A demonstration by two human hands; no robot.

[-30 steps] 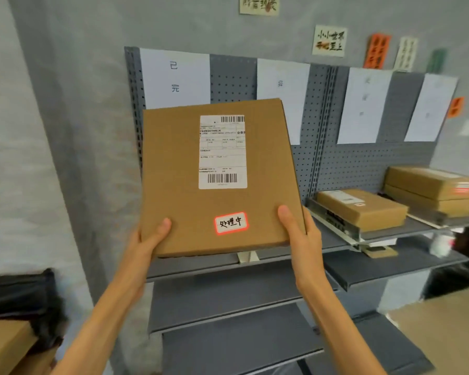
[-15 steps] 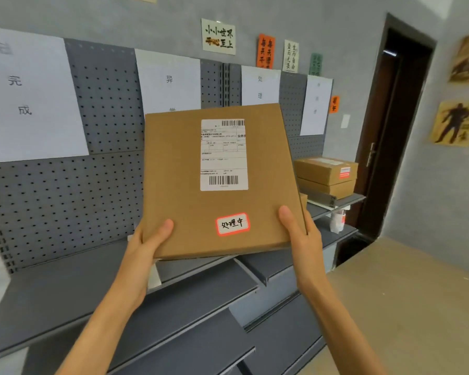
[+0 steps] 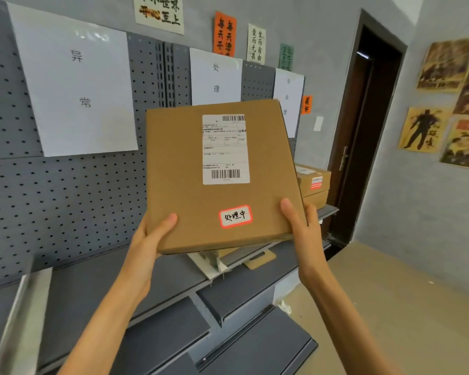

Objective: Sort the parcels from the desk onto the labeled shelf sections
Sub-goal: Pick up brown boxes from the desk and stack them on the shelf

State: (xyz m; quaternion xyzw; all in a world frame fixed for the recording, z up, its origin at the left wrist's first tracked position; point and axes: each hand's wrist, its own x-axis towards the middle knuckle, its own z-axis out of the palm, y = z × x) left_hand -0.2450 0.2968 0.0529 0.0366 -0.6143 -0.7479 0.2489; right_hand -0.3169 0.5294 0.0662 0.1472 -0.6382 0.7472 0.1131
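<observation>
1. Head view, the room: you face a grey pegboard shelving unit (image 3: 65, 201) against a grey wall, with a dark doorway (image 3: 363, 125) to the right and posters beside it.
2. Your left hand (image 3: 149, 239) grips the near left corner of the flat cardboard parcel (image 3: 184, 185), thumb on top and fingers out of sight beneath; your right hand (image 3: 298, 226) grips the near right corner the same way. The parcel is in the air in front of the shelves, tilted up towards you.
3. Its red-bordered sticker (image 3: 235, 216) reads 处理中. The sheet marked 异常 (image 3: 76, 82) heads the section on your left; the sheet starting 处理 (image 3: 215, 77) stands just behind the parcel, its lower part hidden.
4. My advice: check the covered part of that sheet before you commit, then lower the parcel flat, far edge first, and keep both thumbs down until it rests.
5. Shelf contents: two stacked cardboard boxes (image 3: 313, 185) sit in the far right section. The 异常 shelf (image 3: 98, 277) shows bare grey metal where visible. What lies beneath the parcel is mostly hidden.
</observation>
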